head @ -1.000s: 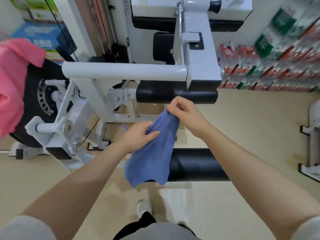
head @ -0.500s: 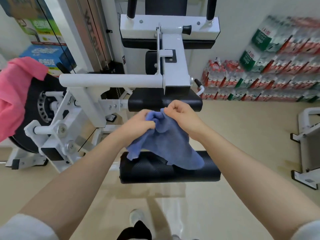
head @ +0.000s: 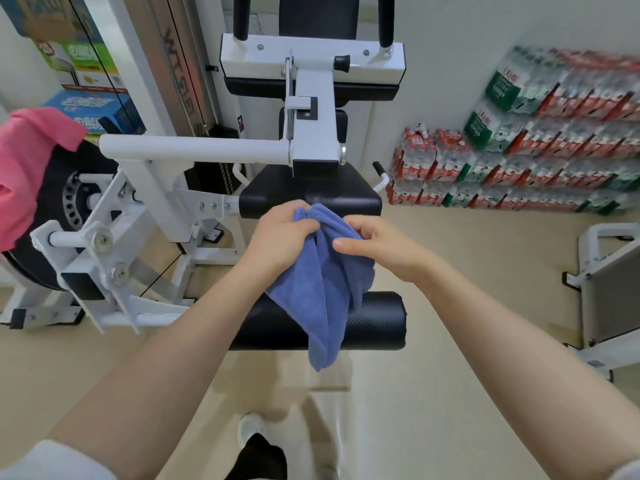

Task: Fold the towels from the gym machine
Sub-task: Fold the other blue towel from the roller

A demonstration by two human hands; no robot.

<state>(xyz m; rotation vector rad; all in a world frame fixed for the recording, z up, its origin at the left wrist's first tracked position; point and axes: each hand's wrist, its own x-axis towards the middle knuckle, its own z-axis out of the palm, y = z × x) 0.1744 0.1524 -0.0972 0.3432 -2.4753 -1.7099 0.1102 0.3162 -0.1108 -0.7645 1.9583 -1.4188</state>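
Note:
A blue towel (head: 322, 292) hangs bunched in front of me, its lower corner dangling over the black roller pad (head: 377, 320) of the white gym machine (head: 194, 150). My left hand (head: 280, 237) grips the towel's top folds in a fist. My right hand (head: 377, 242) holds the towel's right side, thumb stretched across the cloth and fingers curled behind it. A pink towel (head: 24, 168) is draped over the machine's weight wheel at the far left.
The machine's black seat pad (head: 311, 195) sits just beyond my hands. Stacked packs of bottled water (head: 519, 161) line the right wall. Another white frame (head: 609, 292) stands at the right edge. Cardboard boxes (head: 86, 81) sit at the back left. Beige floor lies below.
My view has tilted up and moved closer. My hands have shifted their grip along the blue towel's top, and the cloth now hangs longer and narrower over the roller pad.

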